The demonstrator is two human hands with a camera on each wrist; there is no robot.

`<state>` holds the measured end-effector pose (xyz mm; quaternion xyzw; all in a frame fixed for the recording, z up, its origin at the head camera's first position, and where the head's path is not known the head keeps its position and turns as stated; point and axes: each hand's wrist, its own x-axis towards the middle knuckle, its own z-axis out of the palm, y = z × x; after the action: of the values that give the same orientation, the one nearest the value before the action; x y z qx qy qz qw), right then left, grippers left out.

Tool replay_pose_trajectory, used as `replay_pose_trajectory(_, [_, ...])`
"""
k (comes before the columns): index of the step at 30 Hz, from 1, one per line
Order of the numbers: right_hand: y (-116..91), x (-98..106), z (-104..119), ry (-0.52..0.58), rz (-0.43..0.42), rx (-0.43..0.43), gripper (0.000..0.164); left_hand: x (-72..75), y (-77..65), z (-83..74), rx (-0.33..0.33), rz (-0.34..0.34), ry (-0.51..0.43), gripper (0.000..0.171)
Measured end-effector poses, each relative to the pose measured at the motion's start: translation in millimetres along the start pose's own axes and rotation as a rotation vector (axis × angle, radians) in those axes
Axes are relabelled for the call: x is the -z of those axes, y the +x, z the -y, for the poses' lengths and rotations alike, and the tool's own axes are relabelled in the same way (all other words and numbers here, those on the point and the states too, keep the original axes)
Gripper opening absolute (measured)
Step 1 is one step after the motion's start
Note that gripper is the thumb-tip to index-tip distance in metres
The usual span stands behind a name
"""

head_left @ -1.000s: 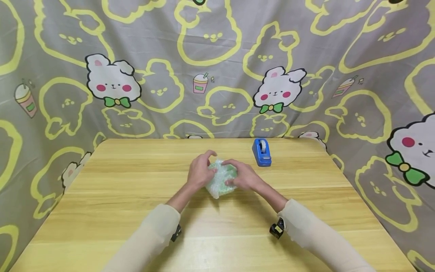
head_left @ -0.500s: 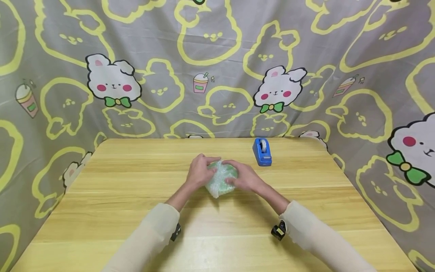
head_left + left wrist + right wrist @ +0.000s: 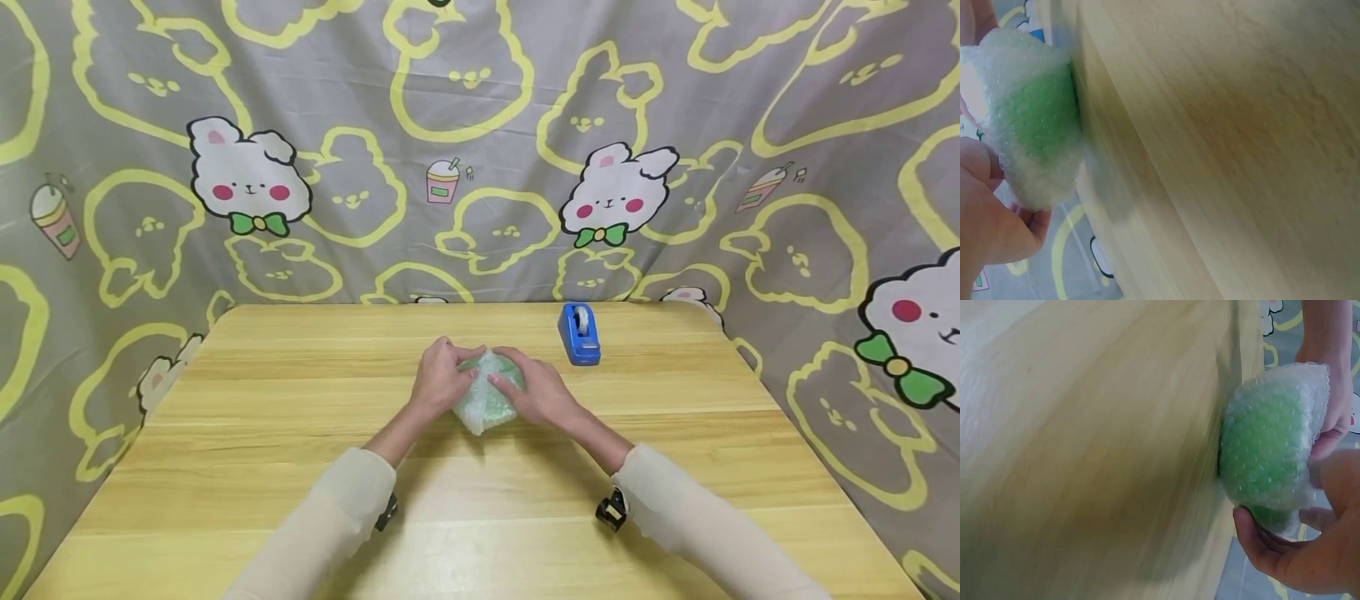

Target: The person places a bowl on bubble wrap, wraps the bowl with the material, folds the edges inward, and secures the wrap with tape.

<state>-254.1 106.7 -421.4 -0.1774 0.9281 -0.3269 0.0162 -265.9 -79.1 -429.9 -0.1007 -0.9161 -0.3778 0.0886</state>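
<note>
L hand & R hand w/ grip on green bubble-wrap bundle; blue tape disp. nearby

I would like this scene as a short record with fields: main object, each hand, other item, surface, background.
Main object: bubble-wrapped green object; exact identity unclear through the wrap
Left hand: holds its left side
Right hand: holds its right side
Other item: blue tape dispenser, untouched, beyond the right hand
Surface: wood-grain table
Background: gray curtain with rabbit and drink-cup prints
</note>
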Motion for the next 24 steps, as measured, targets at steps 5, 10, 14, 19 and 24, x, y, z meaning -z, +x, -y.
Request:
replay_pose_trajectory(5, [4,-1,2,0.012,-0.041,-0.049,0.051,-0.8,-0.2,0.3,-0.036,-0.015,0.018,0.037])
replay_pose_trajectory(10, [10,-5,1,-0.019,-0.080,-0.029,0.052,-0.9,-1.9,0.7,-0.029,-0.023,0.029,0.037])
replay_pose_trajectory(14, [17,-9,-3,-0.039,-0.112,-0.018,0.045,-0.7,-2.5,-0.4,-0.025,-0.027,0.039,0.037])
replay_pose_trajectory(19, [25,-13,-6,-0.059,-0.152,-0.013,0.029,-0.4,-3.0,-3.0,-0.016,-0.020,0.050,0.037])
replay_pose_trajectory(24, [27,-13,-7,-0.069,-0.189,-0.010,0.021,2.6,-3.2,-4.4,-0.028,0.011,0.042,0.035])
